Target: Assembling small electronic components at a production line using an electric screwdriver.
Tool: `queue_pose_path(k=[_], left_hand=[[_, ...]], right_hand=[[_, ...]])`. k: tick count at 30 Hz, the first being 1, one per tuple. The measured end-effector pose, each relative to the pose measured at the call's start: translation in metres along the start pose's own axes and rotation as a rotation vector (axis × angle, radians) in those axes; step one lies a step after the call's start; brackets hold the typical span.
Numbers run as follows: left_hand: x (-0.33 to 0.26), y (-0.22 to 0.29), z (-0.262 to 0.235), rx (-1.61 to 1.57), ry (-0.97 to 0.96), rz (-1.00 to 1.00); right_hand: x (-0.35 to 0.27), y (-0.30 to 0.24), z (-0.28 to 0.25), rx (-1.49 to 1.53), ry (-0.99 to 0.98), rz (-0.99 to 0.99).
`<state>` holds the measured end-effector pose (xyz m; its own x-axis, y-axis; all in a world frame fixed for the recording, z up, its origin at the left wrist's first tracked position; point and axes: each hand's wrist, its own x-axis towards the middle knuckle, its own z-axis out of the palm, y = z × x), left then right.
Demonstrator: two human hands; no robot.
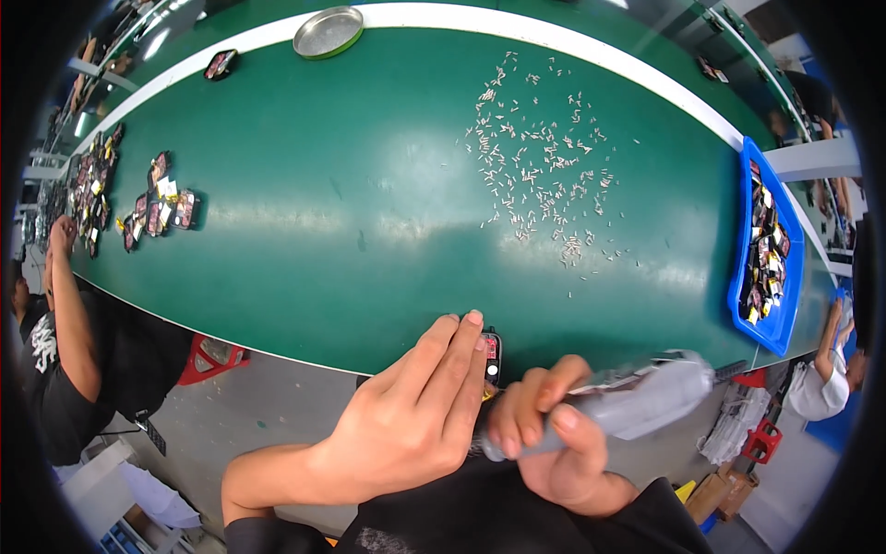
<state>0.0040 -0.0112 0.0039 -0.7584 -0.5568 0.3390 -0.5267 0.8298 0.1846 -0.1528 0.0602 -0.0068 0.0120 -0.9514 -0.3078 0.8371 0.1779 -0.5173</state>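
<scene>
your left hand is flat-ish, fingers stretched out, tips at the left side of a small black unit by the table's near edge, around the middle; thumb hidden, so can't tell if you grip the unit or only steady it. your right hand is wrapped round one end of a grey tool, blurred, its other end sticking out toward the table's near right corner. can't tell if the tool touches the unit.

loose pale bits scattered right of the table's middle, out toward the far edge. blue tray at the right edge, units in it. round tin at the far edge, left of middle; lone unit near the far left corner. small cluster of units toward the left edge, bigger pile right by that edge. co-worker beyond your near left side.
</scene>
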Motion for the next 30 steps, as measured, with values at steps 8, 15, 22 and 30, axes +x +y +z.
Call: queue_pose_path(k=[8,15,22,30], left_hand=[[-0.008,0.004,0.003,0.045,-0.043,0.058],[-0.01,0.007,0.008,-0.044,-0.005,-0.041],[-0.008,0.009,0.008,-0.076,0.005,-0.084],[-0.008,0.009,0.014,-0.123,0.05,-0.08]], right_hand=[[0.02,-0.072,0.017,-0.252,-0.296,-0.275],[0.058,-0.067,0.025,-0.402,-0.355,-0.36],[0.064,-0.061,0.026,-0.417,-0.334,-0.358],[0.066,-0.065,0.031,-0.499,-0.352,-0.33]])
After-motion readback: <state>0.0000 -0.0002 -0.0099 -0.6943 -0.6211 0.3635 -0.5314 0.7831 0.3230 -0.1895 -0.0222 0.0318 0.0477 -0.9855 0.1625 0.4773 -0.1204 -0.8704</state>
